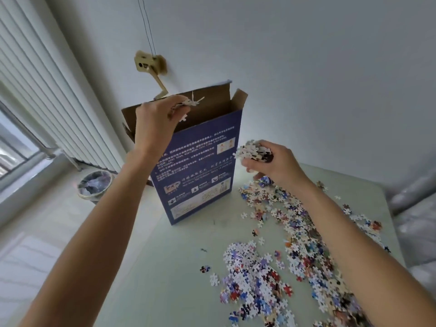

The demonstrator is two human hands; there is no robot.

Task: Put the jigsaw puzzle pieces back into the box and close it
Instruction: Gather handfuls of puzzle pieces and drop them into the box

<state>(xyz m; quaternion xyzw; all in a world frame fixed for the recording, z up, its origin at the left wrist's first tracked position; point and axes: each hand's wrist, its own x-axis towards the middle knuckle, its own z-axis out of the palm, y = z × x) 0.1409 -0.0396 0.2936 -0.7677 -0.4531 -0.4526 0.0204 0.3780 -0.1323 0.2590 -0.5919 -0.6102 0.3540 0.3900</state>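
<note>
I'm mid-loading: my left hand (154, 125) pinches puzzle pieces (188, 102) over the upright open box (200, 166), my right hand (271, 161) clutches another handful (253, 151), so dropping comes next, with most pieces (283, 267) on the table (165, 267).

Head-worn view, down onto near table (165, 267)

I'm seeing box (200, 166) standing far-left on table (165, 279) | loose pieces (283, 267) lying right | bin (94, 186) sitting left on floor
</note>
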